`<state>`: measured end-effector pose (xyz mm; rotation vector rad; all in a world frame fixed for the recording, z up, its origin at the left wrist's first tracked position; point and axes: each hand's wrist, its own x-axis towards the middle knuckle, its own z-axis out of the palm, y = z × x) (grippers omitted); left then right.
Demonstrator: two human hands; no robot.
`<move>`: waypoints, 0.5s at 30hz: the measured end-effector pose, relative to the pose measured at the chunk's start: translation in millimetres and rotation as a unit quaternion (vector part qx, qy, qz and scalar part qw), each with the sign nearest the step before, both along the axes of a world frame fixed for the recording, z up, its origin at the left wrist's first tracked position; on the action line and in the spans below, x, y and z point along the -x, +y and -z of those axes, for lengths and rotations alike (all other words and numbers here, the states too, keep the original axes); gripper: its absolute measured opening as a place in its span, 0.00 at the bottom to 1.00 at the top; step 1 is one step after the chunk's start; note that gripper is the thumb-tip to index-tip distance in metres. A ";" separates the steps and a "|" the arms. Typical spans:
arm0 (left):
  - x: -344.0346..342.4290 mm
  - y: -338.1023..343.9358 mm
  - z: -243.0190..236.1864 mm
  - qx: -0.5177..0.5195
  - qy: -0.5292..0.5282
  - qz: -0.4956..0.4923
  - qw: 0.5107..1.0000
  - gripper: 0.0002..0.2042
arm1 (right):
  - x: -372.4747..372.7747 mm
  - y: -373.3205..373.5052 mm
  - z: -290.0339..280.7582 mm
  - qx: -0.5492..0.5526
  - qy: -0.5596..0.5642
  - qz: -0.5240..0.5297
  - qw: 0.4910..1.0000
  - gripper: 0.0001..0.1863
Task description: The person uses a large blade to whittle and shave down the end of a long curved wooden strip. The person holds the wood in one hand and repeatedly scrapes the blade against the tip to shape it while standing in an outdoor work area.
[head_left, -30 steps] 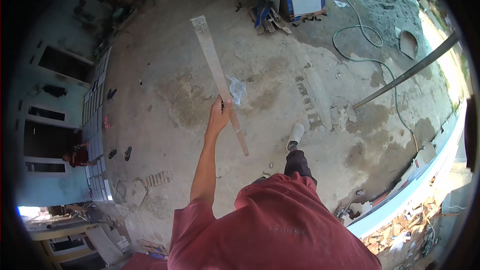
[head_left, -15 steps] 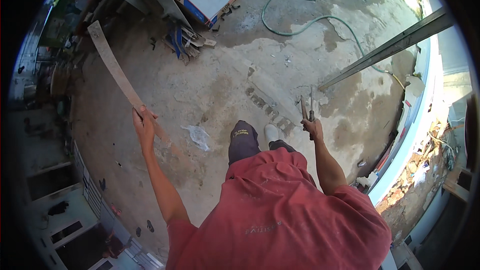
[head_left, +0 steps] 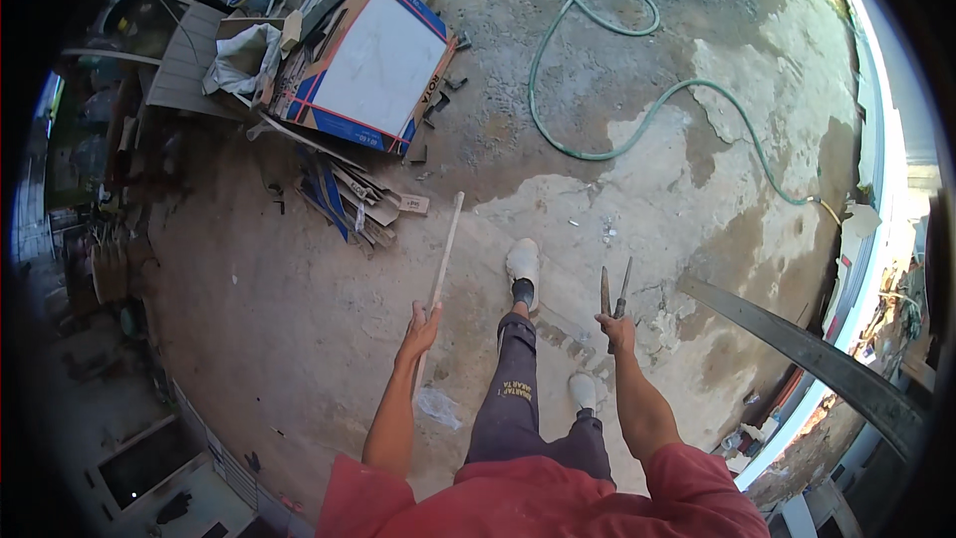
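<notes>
In the head view, the left hand is clasped around a long pale strip, held lengthwise above the concrete floor. The right hand grips two slim tools, tips pointing away from the body. Clear plastic lies near the strip's lower end; farther off, a green hose loops across the floor.

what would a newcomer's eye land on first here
Probably the big white panel edged in blue and brown, at upper left, and the green hose looping over the ground at upper right. Nearer the middle, the left hand holds a long pale strip, while the right hand grips two slim tools pointing away from the person.
</notes>
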<state>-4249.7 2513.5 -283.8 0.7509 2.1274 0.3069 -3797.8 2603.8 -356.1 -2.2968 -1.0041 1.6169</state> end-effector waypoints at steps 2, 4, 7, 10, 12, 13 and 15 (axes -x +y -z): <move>-34.8 61.2 9.0 0.075 -0.086 0.012 0.993 0.29 | -17.4 28.5 26.4 0.019 -0.066 0.035 0.997 0.21; -34.1 83.4 9.7 0.068 -0.057 0.010 0.996 0.25 | 2.4 61.4 35.8 0.037 -0.077 0.047 0.995 0.21; -29.7 116.1 11.6 0.125 -0.110 0.001 0.986 0.24 | 4.7 97.9 57.0 0.008 -0.110 0.084 0.990 0.21; -15.9 124.7 17.7 0.061 -0.019 0.100 0.993 0.23 | 20.3 131.8 58.0 -0.035 -0.118 0.105 0.987 0.20; -10.8 127.8 19.7 0.056 -0.016 0.110 0.992 0.23 | 26.9 152.4 48.5 -0.019 -0.123 0.079 0.989 0.20; -11.6 131.9 16.9 0.053 -0.015 0.118 0.991 0.24 | 28.5 159.3 46.8 -0.022 -0.115 0.059 0.991 0.21; -8.7 148.2 11.0 0.061 -0.024 0.127 0.990 0.24 | 39.3 172.4 37.5 -0.022 -0.080 0.047 0.995 0.21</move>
